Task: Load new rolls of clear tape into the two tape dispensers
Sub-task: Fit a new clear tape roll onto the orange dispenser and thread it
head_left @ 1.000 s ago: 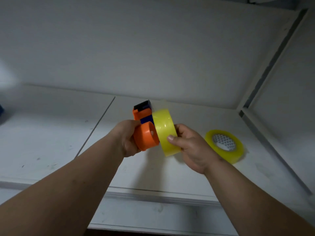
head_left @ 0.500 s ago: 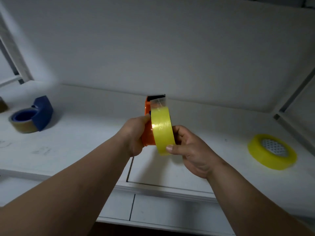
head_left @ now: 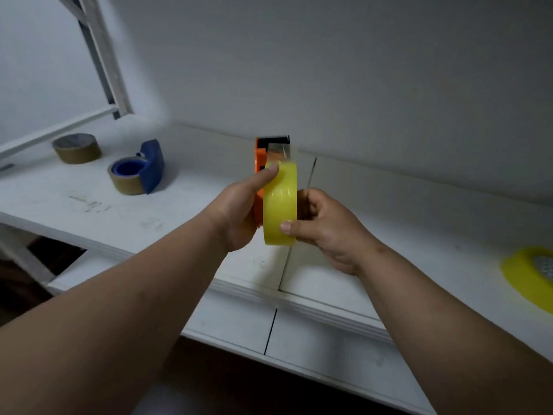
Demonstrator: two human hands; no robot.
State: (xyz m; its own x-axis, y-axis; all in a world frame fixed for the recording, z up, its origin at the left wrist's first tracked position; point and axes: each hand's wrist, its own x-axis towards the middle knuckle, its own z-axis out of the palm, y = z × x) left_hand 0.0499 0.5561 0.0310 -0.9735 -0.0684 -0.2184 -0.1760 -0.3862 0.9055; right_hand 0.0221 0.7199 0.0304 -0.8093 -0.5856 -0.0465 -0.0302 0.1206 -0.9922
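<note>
Hands meet mid-air above the shelf (head_left: 149,223): right hand (head_left: 326,232) pinches the yellow roll (head_left: 279,205), left hand (head_left: 239,211) clamps the orange dispenser (head_left: 259,158), thumb on the roll; far left sits the blue dispenser (head_left: 151,166); spare roll (head_left: 522,277) lies right

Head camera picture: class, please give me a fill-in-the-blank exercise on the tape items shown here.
1. The left hand grips the ____ dispenser.
2. The yellow roll on it is steadied by the ____ hand.
3. The blue dispenser holds a ____ roll.
4. A spare yellow roll lies at the picture's ____ edge.

Missing words: orange; right; brown; right
</note>
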